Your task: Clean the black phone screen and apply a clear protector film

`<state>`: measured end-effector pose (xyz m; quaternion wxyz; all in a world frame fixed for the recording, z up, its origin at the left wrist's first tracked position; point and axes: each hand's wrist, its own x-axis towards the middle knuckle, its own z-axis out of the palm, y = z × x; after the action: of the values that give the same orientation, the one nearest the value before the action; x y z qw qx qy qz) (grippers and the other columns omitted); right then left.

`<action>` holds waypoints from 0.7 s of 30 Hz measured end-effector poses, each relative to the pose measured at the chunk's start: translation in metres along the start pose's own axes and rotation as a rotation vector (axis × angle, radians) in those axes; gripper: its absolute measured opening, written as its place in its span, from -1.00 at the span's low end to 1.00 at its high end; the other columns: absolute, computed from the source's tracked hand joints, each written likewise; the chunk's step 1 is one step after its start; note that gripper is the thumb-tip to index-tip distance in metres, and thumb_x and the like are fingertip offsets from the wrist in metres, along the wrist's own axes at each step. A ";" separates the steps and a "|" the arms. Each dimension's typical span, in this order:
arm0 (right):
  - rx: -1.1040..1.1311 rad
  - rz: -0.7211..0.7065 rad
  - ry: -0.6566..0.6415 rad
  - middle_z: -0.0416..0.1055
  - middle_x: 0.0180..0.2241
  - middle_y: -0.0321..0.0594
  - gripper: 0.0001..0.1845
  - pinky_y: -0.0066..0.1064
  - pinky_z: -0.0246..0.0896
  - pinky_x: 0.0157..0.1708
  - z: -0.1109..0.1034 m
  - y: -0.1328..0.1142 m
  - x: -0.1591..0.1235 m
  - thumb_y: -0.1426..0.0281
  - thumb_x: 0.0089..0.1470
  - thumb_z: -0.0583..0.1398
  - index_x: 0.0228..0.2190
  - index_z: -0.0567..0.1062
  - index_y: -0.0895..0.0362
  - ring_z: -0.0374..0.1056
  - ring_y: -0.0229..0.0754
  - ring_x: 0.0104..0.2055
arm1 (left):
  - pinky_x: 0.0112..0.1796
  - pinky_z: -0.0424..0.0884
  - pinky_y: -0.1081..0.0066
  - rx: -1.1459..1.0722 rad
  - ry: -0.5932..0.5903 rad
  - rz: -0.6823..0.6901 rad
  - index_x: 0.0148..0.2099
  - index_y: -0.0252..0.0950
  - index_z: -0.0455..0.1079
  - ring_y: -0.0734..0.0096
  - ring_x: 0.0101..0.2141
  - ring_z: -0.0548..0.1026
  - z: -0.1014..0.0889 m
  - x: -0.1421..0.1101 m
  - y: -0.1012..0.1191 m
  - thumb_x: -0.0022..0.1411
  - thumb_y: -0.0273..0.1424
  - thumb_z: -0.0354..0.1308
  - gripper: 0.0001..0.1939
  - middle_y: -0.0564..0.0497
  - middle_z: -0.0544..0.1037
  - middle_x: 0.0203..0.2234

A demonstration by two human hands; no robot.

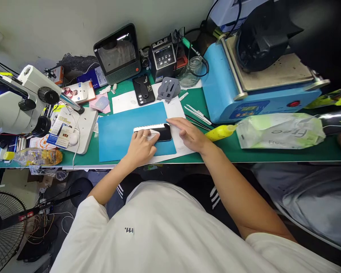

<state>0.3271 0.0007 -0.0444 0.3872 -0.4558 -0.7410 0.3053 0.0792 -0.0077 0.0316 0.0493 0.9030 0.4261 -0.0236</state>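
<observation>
A smartphone [166, 131] with a dark, glossy screen lies flat on a blue mat [116, 129]. Over the left part of its screen is my left hand [141, 146], wearing a ring, its fingers pressing a small white wipe [153, 132] against the glass. The hand hides that end of the phone. At the phone's right end is my right hand [191, 134], fingers stretched out and holding nothing; its fingertips reach the upper right corner. White paper [179, 110] lies under the mat.
Behind the mat are a black phone case [143, 90], a grey stand [169, 89] and a smart display [118, 53]. White tweezers [198, 114], a yellow tube [221, 132], a wipes pack [281, 131] and a blue machine [233, 87] are rightward; a microscope [34, 94] and bottle [35, 156] leftward.
</observation>
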 end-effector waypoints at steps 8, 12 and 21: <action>-0.012 0.027 -0.018 0.40 0.28 0.05 0.05 0.10 0.19 0.36 -0.001 -0.001 -0.002 -0.32 0.22 -0.29 0.33 0.40 0.06 0.29 0.21 0.35 | 0.11 0.25 0.09 -0.019 0.037 -0.206 0.35 -0.18 0.40 -0.01 0.10 0.30 0.003 -0.032 -0.034 0.41 -0.47 -0.07 -0.46 -0.23 0.41 0.09; -0.014 0.019 -0.021 0.40 0.28 0.07 0.05 0.09 0.18 0.36 -0.001 -0.001 -0.002 -0.30 0.23 -0.29 0.33 0.40 0.09 0.29 0.21 0.35 | 0.06 0.26 0.11 -0.047 0.052 -0.239 0.35 -0.17 0.40 0.02 0.04 0.31 0.005 -0.016 -0.033 0.42 -0.47 -0.07 -0.47 -0.20 0.41 0.02; -0.009 0.024 -0.011 0.40 0.27 0.06 0.05 0.09 0.21 0.35 -0.001 -0.002 -0.001 -0.31 0.22 -0.28 0.32 0.41 0.08 0.29 0.21 0.34 | 0.00 0.26 0.12 -0.014 0.024 -0.339 0.39 -0.17 0.37 -0.01 -0.03 0.30 -0.002 -0.007 -0.044 0.44 -0.46 -0.09 -0.45 -0.21 0.41 -0.06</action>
<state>0.3273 -0.0010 -0.0422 0.3777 -0.4646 -0.7390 0.3090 0.0409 0.0151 0.0314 0.0458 0.8181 0.5730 -0.0179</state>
